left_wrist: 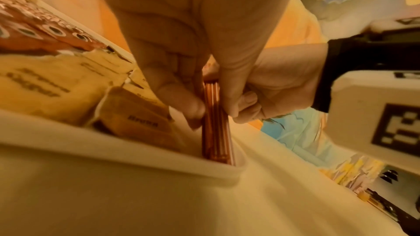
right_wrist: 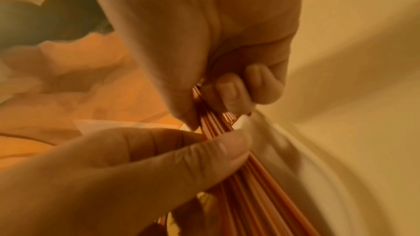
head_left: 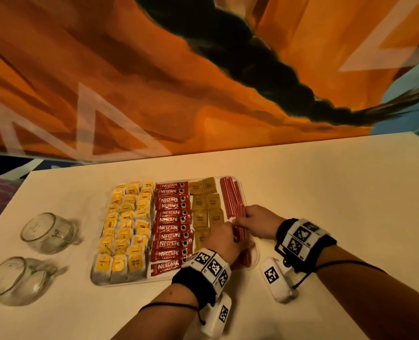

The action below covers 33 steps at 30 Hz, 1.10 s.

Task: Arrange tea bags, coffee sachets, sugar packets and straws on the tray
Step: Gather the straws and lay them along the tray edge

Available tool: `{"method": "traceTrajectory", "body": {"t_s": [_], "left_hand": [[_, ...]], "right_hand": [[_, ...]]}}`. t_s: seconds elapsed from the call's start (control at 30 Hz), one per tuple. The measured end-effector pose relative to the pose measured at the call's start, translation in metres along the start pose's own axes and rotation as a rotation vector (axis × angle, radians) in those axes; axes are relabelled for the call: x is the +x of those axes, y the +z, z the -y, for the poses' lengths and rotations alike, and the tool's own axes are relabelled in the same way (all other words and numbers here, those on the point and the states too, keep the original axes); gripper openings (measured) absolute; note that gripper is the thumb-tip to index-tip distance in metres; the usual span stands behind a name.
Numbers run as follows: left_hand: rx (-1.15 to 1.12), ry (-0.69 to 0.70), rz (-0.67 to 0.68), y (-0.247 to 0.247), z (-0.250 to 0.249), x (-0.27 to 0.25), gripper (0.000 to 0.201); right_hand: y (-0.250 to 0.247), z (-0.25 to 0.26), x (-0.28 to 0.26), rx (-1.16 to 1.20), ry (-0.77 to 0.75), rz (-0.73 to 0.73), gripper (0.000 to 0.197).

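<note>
lying lengthwise along the tray [head_left: 255, 257] right edge, straws [head_left: 241, 230] are pinched by left hand [head_left: 222, 238] and right hand [head_left: 258, 220], apparently mid-bundle.

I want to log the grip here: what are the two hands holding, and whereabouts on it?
Both hold the bundle of red straws at the tray's right edge. The left hand pinches its near part; the right hand grips around its middle.

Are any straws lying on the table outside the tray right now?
No: in the head view the straws all lie inside the tray, along its right edge, with both hands on them.
</note>
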<state>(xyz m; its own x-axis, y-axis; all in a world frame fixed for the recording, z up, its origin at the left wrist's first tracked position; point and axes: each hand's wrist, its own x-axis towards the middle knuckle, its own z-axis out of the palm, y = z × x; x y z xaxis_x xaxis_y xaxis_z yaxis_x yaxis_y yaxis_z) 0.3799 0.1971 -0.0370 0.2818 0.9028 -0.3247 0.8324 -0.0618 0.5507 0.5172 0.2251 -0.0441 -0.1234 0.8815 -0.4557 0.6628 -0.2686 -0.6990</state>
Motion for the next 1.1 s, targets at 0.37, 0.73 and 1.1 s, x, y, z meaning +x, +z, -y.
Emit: {"method": "traceTrajectory", "body": {"t_s": [0.37,0.73,1.1], "left_hand": [[0.037,-0.016,0.015,0.0,0.015,0.007,0.027],[0.057,-0.024,-0.061,-0.002,0.019,0.015,0.031],[0.103,0.025,-0.027,0.0,0.018,0.017,0.042]], "right_hand": [[-0.014,-0.011,-0.002,-0.107,0.078,-0.191,0.034],[-0.003,-0.013,-0.001,-0.134,-0.014,-0.3,0.03],[-0.008,-0.013,0.006,-0.159,-0.045,-0.287,0.039]]}}
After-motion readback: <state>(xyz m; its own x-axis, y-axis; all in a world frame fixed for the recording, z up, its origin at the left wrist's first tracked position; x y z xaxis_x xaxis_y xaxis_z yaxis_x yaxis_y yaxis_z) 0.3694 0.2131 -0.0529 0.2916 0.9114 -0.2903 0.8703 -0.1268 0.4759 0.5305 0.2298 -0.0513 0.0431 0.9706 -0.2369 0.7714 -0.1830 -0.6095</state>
